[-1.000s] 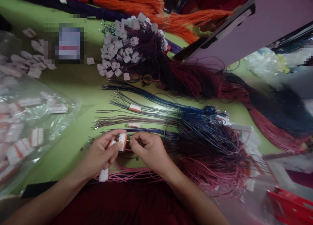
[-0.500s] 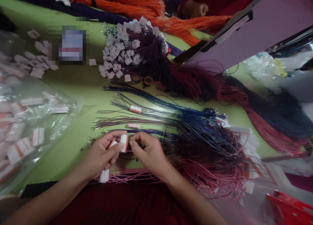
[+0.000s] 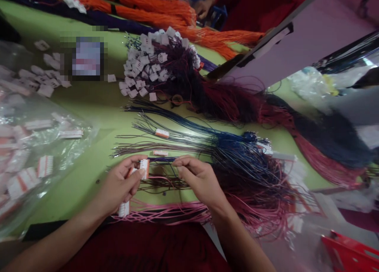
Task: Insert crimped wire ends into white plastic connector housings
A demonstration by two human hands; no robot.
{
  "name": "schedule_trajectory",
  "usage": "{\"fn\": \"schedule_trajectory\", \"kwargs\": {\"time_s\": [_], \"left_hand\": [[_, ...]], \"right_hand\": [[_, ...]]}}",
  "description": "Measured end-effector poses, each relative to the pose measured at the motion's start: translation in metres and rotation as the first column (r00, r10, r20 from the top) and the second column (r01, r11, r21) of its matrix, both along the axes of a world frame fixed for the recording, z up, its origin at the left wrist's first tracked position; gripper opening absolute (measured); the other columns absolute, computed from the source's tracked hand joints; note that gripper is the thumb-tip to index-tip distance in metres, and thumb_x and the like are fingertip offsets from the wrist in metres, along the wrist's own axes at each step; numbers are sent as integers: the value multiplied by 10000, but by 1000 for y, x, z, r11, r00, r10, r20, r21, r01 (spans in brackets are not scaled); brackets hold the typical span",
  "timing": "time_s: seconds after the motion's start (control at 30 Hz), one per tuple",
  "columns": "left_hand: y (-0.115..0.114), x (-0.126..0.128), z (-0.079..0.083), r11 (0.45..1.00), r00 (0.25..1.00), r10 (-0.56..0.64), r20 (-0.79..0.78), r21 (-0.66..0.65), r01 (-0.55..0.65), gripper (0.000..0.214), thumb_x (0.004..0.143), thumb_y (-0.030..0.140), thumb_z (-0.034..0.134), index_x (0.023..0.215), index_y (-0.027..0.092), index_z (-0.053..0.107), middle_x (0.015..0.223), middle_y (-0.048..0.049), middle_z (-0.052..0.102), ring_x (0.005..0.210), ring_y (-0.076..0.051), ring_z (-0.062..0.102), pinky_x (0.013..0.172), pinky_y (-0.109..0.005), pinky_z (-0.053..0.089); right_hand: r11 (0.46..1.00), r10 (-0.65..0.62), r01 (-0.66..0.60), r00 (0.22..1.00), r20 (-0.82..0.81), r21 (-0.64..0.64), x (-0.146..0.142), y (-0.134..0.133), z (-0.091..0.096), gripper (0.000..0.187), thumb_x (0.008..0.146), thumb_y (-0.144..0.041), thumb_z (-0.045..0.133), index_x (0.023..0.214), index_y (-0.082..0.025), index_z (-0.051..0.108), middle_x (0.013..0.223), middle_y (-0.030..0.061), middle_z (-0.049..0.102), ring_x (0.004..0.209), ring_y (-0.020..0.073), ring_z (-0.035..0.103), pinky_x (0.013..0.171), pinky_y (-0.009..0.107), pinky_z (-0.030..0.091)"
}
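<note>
The left hand (image 3: 122, 183) has its grip closed, thumb against fingers, pinching a white-and-orange connector (image 3: 144, 169) that stands nearly upright above the table (image 3: 97, 106). A second connector (image 3: 134, 171) sits partly hidden inside the same hand. With twelve o'clock pointing straight ahead of the person and the pinched connector as the centre, the right hand (image 3: 199, 177) is at three o'clock, well apart from it, with thumb and forefinger drawn close; whether a wire lies between their tips is too small to tell. A pink wire (image 3: 160, 178) runs from beside the connector towards the right hand. At seven o'clock a white connector (image 3: 123, 209) shows just below the left hand, and pink wires (image 3: 168, 209) stretch along five o'clock. One loose connector (image 3: 162, 133) lies at one o'clock, another (image 3: 160, 152) nearer, between one and two. The fanned wires around them lead into a tangled bundle (image 3: 248, 157) at three. A clear plastic bag (image 3: 88, 124) of connectors spreads over nine o'clock. At twelve, farther off, is a heap of white plugs (image 3: 139, 66); dark red wires (image 3: 237, 102) trail towards two. Beyond, between twelve and one, lie orange wires (image 3: 177, 19), with a co-worker's hand (image 3: 203, 9) near them at one.
</note>
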State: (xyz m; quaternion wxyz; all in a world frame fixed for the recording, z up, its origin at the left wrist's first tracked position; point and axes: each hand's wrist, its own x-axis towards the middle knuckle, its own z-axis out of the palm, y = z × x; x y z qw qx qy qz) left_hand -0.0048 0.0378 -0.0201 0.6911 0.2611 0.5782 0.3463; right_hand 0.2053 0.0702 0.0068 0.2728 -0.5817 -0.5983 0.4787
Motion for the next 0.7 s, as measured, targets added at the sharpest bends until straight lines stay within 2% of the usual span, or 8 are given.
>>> {"fn": "schedule_trajectory", "kwargs": {"time_s": [0.13, 0.3, 0.4, 0.5, 0.6, 0.7], "left_hand": [[1, 2, 1, 1000, 1000, -24, -10, 4, 24, 490, 757, 342, 607, 1193, 153, 489, 413, 135, 371, 325, -49, 251, 314, -148, 179], [2, 1, 0, 999, 999, -46, -23, 3, 46, 482, 773, 350, 591, 1200, 156, 482, 391, 137, 370, 309, -49, 241, 317, -154, 173], [0, 1, 0, 999, 998, -52, -24, 1, 52, 469, 783, 348, 587, 1201, 163, 483, 389, 137, 372, 307, -48, 240, 319, -153, 175], [-1, 1, -1, 999, 999, -49, -24, 2, 49, 460, 786, 341, 591, 1199, 167, 487, 394, 134, 384, 305, -47, 248, 319, -152, 175], [-2, 1, -2, 999, 999, -49, -19, -1, 49, 449, 790, 337, 589, 1197, 173, 493, 401, 130, 397, 304, -45, 251, 317, -150, 168], [-3, 1, -2, 998, 998, -69, 3, -8, 69, 451, 798, 341, 582, 1209, 182, 487, 406, 126, 406, 308, -45, 248, 316, -145, 169]], "right_hand": [[998, 44, -46, 998, 54, 41, -5, -4, -9, 194, 821, -274, 584, 947, -216, 720, 874, 42, 723, 771, 178, 656, 727, 307, 512], [965, 131, -159, 981, 144, 207, -13, -4, 2, 241, 873, -213, 523, 1044, -212, 693, 920, 46, 715, 826, 157, 656, 759, 267, 505], [952, 145, -191, 970, 198, 239, -15, -6, 7, 264, 878, -183, 509, 1101, -208, 648, 852, 24, 705, 720, 125, 640, 665, 219, 493], [948, 110, -178, 961, 253, 264, -18, -10, 9, 158, 850, -171, 550, 963, -191, 660, 685, -11, 660, 566, 99, 580, 545, 193, 440], [920, 106, -201, 954, 280, 337, -19, -11, 8, 89, 835, -158, 580, 825, -188, 664, 694, -3, 653, 615, 106, 584, 584, 209, 433], [890, 123, -244, 942, 313, 385, -20, -11, 9, 99, 844, -163, 581, 820, -193, 673, 682, 3, 631, 621, 114, 559, 581, 232, 413]]}}
